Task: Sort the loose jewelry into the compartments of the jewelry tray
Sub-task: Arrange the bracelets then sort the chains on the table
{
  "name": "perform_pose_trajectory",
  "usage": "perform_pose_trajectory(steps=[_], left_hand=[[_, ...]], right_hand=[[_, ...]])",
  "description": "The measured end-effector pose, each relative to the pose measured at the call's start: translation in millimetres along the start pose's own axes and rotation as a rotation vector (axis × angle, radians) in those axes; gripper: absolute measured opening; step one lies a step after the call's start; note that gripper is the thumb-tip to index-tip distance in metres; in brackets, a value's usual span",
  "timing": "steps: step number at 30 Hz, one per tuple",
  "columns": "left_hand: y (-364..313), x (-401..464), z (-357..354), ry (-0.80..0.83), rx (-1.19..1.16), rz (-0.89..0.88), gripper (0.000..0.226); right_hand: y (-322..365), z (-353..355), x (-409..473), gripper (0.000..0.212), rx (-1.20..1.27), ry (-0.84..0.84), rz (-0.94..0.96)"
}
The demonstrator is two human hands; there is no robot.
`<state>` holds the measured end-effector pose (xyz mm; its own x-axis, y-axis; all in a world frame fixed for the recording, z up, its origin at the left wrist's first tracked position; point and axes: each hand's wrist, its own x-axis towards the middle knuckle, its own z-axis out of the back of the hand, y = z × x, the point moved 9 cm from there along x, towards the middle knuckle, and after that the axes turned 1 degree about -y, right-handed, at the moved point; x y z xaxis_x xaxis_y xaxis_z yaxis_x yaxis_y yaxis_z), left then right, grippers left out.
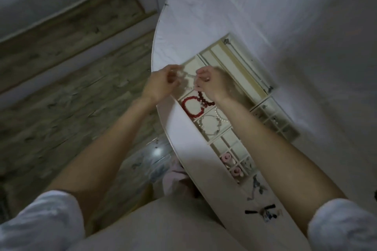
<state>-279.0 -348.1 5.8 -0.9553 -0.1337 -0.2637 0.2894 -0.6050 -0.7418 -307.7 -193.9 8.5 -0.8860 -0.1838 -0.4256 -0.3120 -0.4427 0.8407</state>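
Jewelry lies loose on the white table (pixel 183 124) nearest the person: dark clips (pixel 263 211). Beyond, the cream tray (pixel 263 96) holds pink rings (pixel 226 157), silvery bracelets (pixel 210 124), then red bracelets (pixel 192 104). Farther still, left hand (pixel 161 83) and right hand (pixel 208 82) each pinch a pale, blurred beaded strand (pixel 188 76), stretched between them above a tray compartment.

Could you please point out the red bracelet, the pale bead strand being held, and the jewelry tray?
red bracelet (pixel 192 105): head view, on its beaded loop.
pale bead strand (pixel 188 76): head view, mid-strand between the hands.
jewelry tray (pixel 247 76): head view, on a long divider.
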Motion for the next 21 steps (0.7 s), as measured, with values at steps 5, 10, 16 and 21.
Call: perform_pose_trajectory(steps=[5,10,16,21], left_hand=[[1.9,-5.6,36.4,-0.16,0.457,-0.196,0.032],[-4.6,-16.5,11.0,-0.017,0.703,-0.57,0.034],[4.3,-10.2,-27.7,0.141,0.859,-0.541,0.056],[2.6,-13.6,-27.7,0.12,0.867,-0.646,0.05]], right_hand=[[19.8,9.2,3.9,0.02,-0.365,-0.116,0.198],[28.7,-12.3,5.9,0.026,-0.836,-0.025,0.493],[17.6,-30.5,12.5,0.033,-1.154,0.059,0.556],[14.8,-35.0,14.5,0.035,-1.192,0.082,0.578]])
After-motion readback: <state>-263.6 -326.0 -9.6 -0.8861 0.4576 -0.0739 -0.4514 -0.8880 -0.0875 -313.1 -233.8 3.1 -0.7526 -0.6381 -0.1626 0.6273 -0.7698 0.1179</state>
